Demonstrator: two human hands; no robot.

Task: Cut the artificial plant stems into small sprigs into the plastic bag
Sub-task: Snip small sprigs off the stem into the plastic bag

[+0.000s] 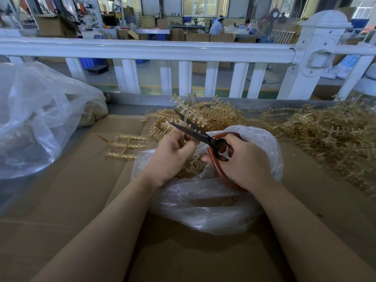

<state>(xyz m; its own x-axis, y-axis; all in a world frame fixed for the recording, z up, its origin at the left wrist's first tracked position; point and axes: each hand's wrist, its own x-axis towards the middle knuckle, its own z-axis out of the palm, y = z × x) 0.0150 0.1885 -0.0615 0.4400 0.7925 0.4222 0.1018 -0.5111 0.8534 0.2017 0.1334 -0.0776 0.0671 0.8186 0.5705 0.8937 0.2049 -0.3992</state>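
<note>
i am holding a pale tan plastic artificial plant stem upright in my left hand, fingers curled and pinching its lower stalk, just above the open mouth of the crinkled clear plastic bag that is lying on the counter in front of me. my right hand is gripping the red-brown rubber-coated handles of the black-bladed scissors, fingers curled through and around the loops. the blades are standing parted, crossing the stem just above my left hand. small tan cut sprigs are lying inside the bag below my hands. a flat tan branched stem piece is lying on the brown cardboard covering the counter, just left of the bag. a heap of uncut tan stems is sitting behind the bag, and a bigger tangled pile is spreading to the right. a large clear plastic sack is slumping at the left, and a white railing is running along the far edge.
</note>
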